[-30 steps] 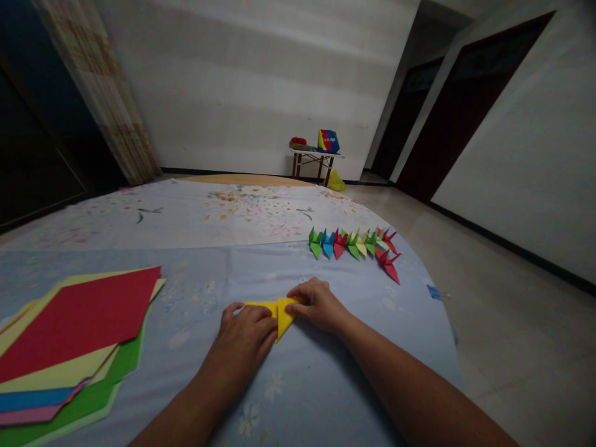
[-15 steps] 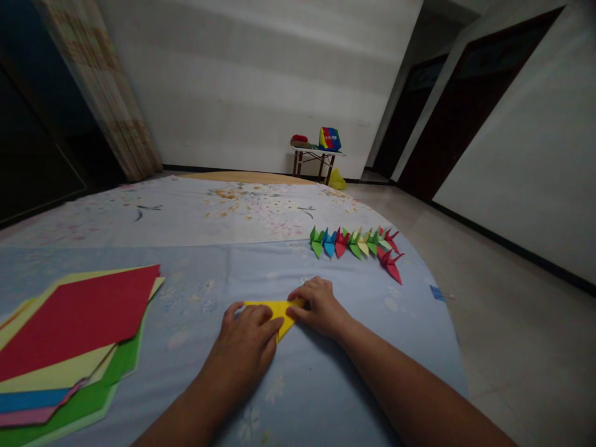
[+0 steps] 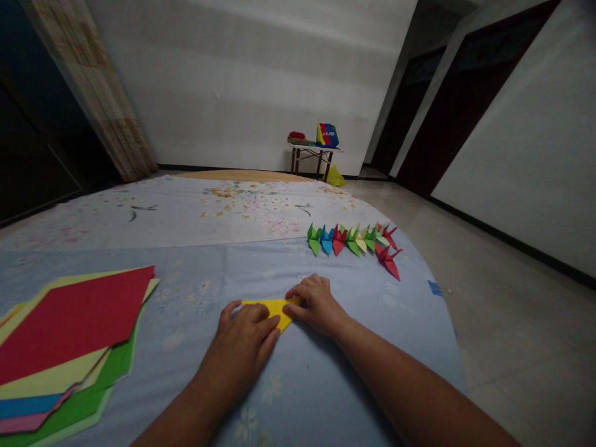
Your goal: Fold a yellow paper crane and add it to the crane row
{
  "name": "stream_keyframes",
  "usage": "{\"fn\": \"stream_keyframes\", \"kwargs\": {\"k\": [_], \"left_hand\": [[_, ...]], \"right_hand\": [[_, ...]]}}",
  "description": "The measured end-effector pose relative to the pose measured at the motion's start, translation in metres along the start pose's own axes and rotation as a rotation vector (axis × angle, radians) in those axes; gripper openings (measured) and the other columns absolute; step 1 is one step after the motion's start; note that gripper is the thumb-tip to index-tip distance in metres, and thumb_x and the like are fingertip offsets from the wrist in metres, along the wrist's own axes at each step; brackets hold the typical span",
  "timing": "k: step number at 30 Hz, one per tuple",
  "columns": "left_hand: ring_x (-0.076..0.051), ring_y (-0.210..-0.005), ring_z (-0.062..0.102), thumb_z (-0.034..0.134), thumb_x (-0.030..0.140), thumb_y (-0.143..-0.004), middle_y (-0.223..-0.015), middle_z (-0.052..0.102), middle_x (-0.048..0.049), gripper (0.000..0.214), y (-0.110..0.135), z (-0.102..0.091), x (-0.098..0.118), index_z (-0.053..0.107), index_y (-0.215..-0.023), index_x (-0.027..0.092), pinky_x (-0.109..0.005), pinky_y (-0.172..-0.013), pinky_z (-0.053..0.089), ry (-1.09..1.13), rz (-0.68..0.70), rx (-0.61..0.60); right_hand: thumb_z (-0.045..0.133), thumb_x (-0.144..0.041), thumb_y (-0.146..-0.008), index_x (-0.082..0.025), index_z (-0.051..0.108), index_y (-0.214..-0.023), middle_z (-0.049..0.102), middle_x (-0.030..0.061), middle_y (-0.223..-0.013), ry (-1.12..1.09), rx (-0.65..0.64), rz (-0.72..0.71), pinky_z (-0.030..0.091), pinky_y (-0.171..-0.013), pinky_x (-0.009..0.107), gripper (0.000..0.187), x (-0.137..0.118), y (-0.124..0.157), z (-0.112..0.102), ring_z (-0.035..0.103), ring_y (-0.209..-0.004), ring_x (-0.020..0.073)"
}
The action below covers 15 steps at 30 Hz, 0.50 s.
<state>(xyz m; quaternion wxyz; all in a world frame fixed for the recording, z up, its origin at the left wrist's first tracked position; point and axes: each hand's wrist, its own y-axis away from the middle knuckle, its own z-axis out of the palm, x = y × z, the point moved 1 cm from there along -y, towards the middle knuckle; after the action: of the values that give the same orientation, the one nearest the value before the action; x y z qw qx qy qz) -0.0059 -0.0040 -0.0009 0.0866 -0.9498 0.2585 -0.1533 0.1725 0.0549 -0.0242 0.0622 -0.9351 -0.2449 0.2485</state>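
Observation:
A small piece of yellow origami paper [image 3: 274,305], folded to a triangle with its point towards me, lies on the blue cloth. Over its left part rests my left hand [image 3: 248,335], fingers curled and pressing the paper down, the thumb near the lower point. My right hand [image 3: 318,303] pinches the right corner between thumb and fingers. Both hands cover much of the paper's edges. Beyond my right hand stands a row of several folded paper cranes [image 3: 338,239] in green, blue, red and pale yellow, with a red crane [image 3: 387,259] at its right end.
A stack of coloured paper sheets [image 3: 79,310], red on top, lies at the left. A blue clip-like item [image 3: 435,288] sits at the table's right edge. The round table wears a flowered cloth [image 3: 186,211]. A small side table [image 3: 311,149] stands by the far wall.
My left thumb and fingers have shifted slightly up along the yellow paper. The right hand keeps its pinch. The whole view has shifted a little.

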Motion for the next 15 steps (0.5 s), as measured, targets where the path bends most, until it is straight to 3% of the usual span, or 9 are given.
{"fn": "stream_keyframes", "kwargs": {"k": [15], "left_hand": [[-0.019, -0.092, 0.053, 0.046, 0.026, -0.085, -0.096, 0.061, -0.0009, 0.026, -0.006, 0.001, -0.013, 0.064, -0.104, 0.032, -0.039, -0.083, 0.032, 0.064, -0.011, -0.082]], "right_hand": [[0.061, -0.041, -0.077, -0.024, 0.064, -0.091, 0.060, 0.0023, -0.084, 0.040, -0.013, 0.012, 0.023, -0.081, 0.034, 0.022, 0.000, -0.002, 0.000, 0.044, -0.090, 0.0190]]}}
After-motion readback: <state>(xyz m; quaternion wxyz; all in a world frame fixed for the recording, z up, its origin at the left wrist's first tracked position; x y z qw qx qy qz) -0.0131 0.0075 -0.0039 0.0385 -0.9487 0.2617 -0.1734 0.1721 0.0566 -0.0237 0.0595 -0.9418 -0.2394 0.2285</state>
